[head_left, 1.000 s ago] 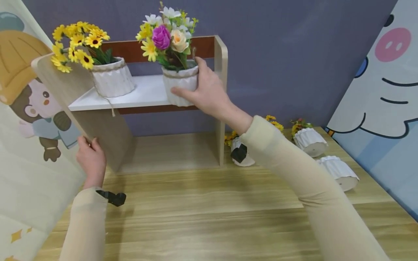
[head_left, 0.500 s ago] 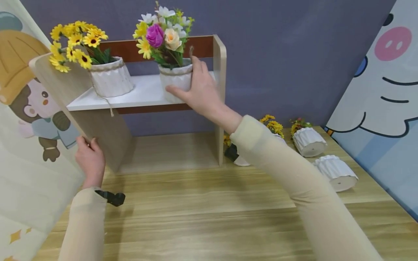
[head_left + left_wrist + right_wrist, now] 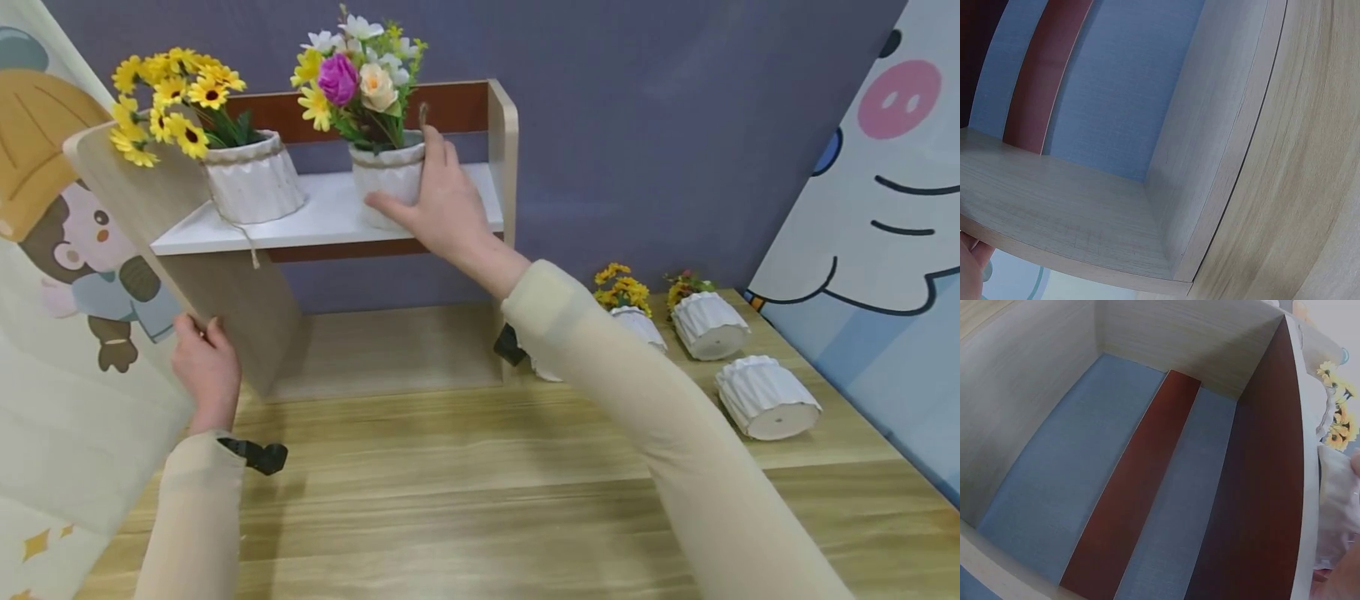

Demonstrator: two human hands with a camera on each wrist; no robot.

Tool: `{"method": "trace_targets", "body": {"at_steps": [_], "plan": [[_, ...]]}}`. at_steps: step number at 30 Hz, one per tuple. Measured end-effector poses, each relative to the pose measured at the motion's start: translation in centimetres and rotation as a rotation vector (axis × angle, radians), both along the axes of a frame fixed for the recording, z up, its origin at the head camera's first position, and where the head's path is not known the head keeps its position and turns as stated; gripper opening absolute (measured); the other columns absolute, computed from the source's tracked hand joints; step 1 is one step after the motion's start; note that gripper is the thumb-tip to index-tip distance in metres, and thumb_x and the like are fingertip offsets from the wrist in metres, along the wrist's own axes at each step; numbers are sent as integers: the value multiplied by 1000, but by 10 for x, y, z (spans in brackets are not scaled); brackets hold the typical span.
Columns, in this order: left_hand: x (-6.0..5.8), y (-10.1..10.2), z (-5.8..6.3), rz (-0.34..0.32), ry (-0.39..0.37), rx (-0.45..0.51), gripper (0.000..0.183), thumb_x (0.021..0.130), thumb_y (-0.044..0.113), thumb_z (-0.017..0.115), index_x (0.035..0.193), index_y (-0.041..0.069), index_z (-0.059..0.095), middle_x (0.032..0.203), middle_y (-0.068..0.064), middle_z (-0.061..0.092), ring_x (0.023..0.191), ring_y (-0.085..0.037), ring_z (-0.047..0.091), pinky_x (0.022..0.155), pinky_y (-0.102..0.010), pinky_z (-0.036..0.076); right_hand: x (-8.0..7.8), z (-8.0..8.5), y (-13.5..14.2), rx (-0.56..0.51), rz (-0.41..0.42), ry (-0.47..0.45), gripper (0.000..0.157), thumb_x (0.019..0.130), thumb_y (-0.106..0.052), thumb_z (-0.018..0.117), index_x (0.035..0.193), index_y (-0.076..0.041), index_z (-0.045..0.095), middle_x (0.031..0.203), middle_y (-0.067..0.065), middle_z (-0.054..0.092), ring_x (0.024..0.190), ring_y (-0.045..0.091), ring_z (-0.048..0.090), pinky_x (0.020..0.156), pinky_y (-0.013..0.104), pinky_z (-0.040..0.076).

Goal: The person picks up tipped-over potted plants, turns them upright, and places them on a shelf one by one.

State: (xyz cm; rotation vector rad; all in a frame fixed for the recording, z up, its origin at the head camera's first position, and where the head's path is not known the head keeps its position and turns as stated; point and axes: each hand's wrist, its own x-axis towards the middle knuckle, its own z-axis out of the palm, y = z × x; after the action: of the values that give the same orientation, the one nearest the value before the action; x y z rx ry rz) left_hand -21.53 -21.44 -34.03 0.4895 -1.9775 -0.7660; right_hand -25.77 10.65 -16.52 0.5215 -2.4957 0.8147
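My right hand [image 3: 453, 204] grips a white flowerpot [image 3: 384, 177] of mixed artificial flowers [image 3: 360, 79], thumb across its front and fingers at the far side of its rim. That pot stands upright over the white upper board [image 3: 326, 218] of a small wooden bookshelf [image 3: 504, 167]. In the right wrist view, part of the pot [image 3: 1335, 512] shows at the right edge, past the board. A pot of yellow flowers [image 3: 251, 179] sits to its left, a string hanging down. My left hand [image 3: 207, 367] holds the front edge of the bookshelf's left side panel [image 3: 232, 308], thumb on the inner side.
On the wooden table [image 3: 450, 492], a white pot [image 3: 768, 398] lies on its side at the right. Behind it are another tipped pot [image 3: 710, 327] and a pot with yellow flowers [image 3: 637, 325]. A grey wall [image 3: 637, 150] stands behind; cartoon panels [image 3: 885, 217] flank the table.
My right hand has moved left and slightly back with the mixed-flower pot, bringing it further in over the board. The left hand stays at the side panel.
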Motion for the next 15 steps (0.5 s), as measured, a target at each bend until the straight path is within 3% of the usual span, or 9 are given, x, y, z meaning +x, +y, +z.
{"method": "trace_targets", "body": {"at_steps": [15], "plan": [[5,0,0,-3,2,-5,30,96,29,39,102,0,42,89,-27,55,83,-44,51,69,-50,35,0,1,-2,-4,12,11,105,70,-73,52,144,-11,12,144,7,29,124,18,41,98,29,38]]}}
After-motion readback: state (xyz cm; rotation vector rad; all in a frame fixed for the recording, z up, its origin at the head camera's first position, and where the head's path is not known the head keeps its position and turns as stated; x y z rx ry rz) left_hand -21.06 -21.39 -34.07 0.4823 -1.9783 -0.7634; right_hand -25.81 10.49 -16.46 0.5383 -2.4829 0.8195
